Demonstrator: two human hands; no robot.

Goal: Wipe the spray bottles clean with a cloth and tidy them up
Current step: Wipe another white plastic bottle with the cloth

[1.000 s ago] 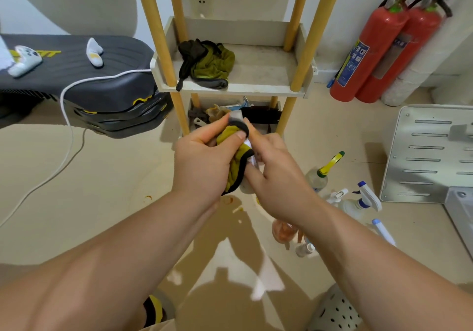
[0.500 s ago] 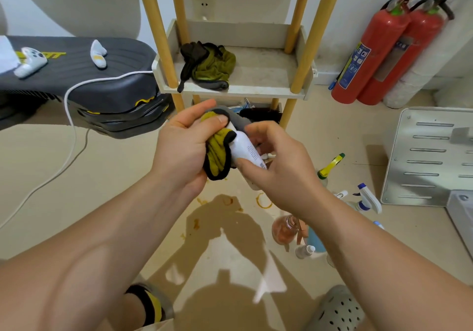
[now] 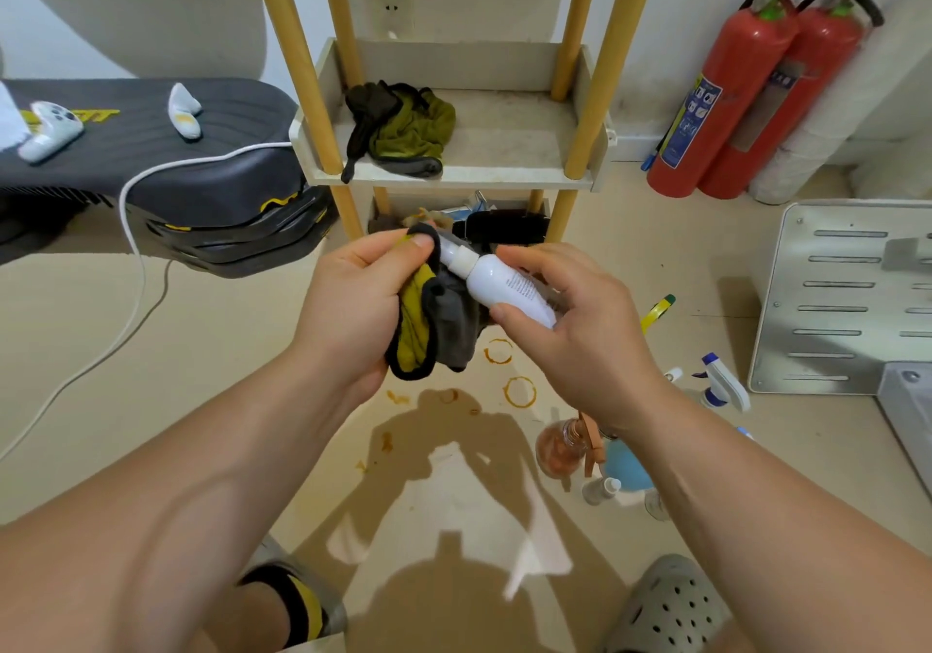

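Note:
My right hand (image 3: 570, 329) grips a small white spray bottle (image 3: 504, 286), tilted with its cap pointing up and left. My left hand (image 3: 353, 309) holds a yellow and grey cloth (image 3: 433, 324) with a black hem and pinches it over the bottle's cap. On the floor at the right stand and lie several other bottles: an orange one (image 3: 560, 445), a blue one (image 3: 625, 466), a tiny white one (image 3: 600, 490), a white and blue trigger sprayer (image 3: 721, 382) and one with a yellow nozzle (image 3: 655, 312).
A wooden-post shelf (image 3: 504, 163) stands ahead with a second green cloth (image 3: 403, 130) on it. Two red fire extinguishers (image 3: 731, 92) lean at the wall. A dark padded bench (image 3: 151, 148) is at left, a metal panel (image 3: 847, 299) at right. Orange ring stains (image 3: 519, 390) mark the floor.
The bottle was wrapped in the cloth between both hands; now its white body is bared in my right hand and the cloth has slid up to the cap.

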